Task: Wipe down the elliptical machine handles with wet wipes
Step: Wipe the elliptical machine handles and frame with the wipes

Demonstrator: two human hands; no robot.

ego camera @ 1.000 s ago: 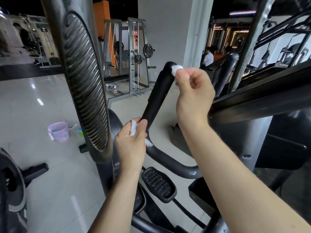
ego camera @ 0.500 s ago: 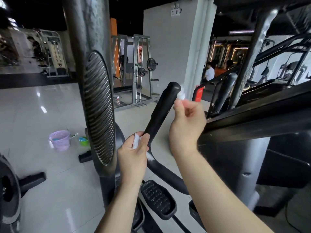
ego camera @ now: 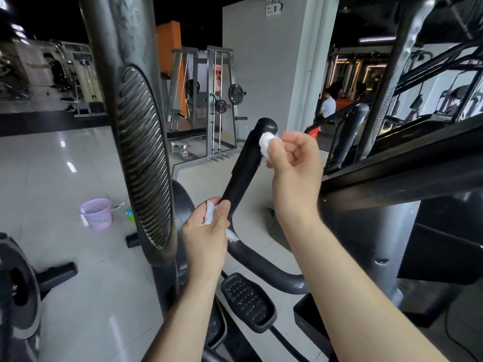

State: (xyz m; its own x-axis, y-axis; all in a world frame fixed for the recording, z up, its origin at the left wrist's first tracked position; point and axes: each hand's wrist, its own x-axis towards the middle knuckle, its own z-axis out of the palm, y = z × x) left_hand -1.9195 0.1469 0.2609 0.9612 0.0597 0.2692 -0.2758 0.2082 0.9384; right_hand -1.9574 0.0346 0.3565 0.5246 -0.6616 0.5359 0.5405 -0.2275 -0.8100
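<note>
Pale glossy tiled floor (ego camera: 47,165): open stretch from 8 to 10 o'clock of the view, running back to the silver weight rack (ego camera: 214,105).
Lilac perforated plastic basket (ego camera: 96,214): stands alone on the floor at 9 o'clock of the left hand, well apart from it.
Grey ribbed oval column panel (ego camera: 141,152): tall; its right edge is just beside the left hand.
Left hand (ego camera: 206,236): fingers curled round the handle's lower end, holding a folded white wet wipe (ego camera: 210,216) against it.
Black padded elliptical handle (ego camera: 245,168): slants up toward 1 o'clock from the left hand; rounded tip free, with floor showing on both sides.
Balled white wet wipe (ego camera: 266,143): touches the handle's right edge just below the tip.
Right hand (ego camera: 295,165): thumb and forefinger pinch the ball, the other fingers loosely curled.
Black studded oval pedal (ego camera: 248,301): at 6 o'clock, between the forearms.
Second black handle (ego camera: 347,134): at 2 o'clock of the right hand, apart from it.
</note>
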